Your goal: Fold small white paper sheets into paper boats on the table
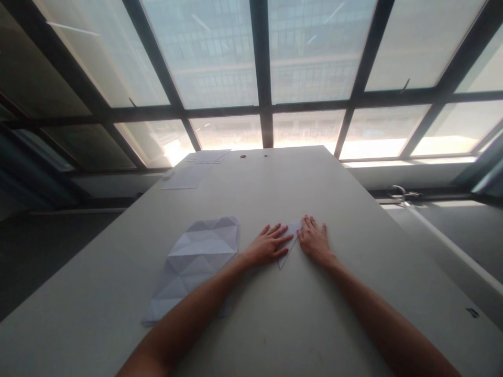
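Note:
A small folded piece of white paper lies on the table, one pointed corner toward me. My left hand rests flat across its left side with the fingers spread, hiding part of it. At the paper's right edge lies my right hand, palm down with its fingers stretched out, the fingertips at the upper right corner. To the left is a larger creased sheet of white paper, marked by a pattern of zigzag folds. My left forearm passes over its lower right part.
The white table stretches away toward large windows with dark frames. Flat paper sheets lie at its far left end. A white rail with a metal ring stands beyond the right edge. A small dark mark is at the lower right.

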Available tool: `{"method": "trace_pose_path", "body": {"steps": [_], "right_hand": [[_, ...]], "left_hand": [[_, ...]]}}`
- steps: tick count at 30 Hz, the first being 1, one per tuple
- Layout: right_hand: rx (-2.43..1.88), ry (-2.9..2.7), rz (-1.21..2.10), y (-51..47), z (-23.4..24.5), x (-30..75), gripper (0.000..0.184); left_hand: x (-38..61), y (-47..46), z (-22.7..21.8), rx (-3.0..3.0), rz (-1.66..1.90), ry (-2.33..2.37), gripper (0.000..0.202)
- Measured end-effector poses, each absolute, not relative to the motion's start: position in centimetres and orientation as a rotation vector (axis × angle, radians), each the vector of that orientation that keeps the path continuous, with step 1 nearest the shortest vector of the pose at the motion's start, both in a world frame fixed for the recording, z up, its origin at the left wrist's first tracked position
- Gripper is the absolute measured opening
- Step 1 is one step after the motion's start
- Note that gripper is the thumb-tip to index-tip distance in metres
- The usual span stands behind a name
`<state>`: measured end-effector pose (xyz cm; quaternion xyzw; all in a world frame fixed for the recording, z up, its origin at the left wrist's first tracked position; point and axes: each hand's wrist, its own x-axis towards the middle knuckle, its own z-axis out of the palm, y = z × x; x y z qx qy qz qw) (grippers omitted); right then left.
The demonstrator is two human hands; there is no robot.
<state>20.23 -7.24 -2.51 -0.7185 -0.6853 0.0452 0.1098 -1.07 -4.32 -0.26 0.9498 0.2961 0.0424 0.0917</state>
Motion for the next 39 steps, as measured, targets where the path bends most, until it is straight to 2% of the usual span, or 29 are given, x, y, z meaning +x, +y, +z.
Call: {"method": "trace_pose_path", "body": {"steps": [11,20,39], "right_hand": [[-2.082,-1.993,0.16,-7.28,-2.43,20.3,0.06],[-1.794,-2.345,0.232,-7.65,-2.03,20.61,0.065],[-1.838,-2.271,0.249,-7.06,-2.51,20.46,0.056]], "left_hand": [[-1.07,-4.4,-0.19,2.824,0.124,0.893,0.056],[-1.05,-4.45,-0.54,2.831,0.182,0.903,0.064],[-1.15,-4.27,-0.43,2.764,0.206,0.905,0.045]]}}
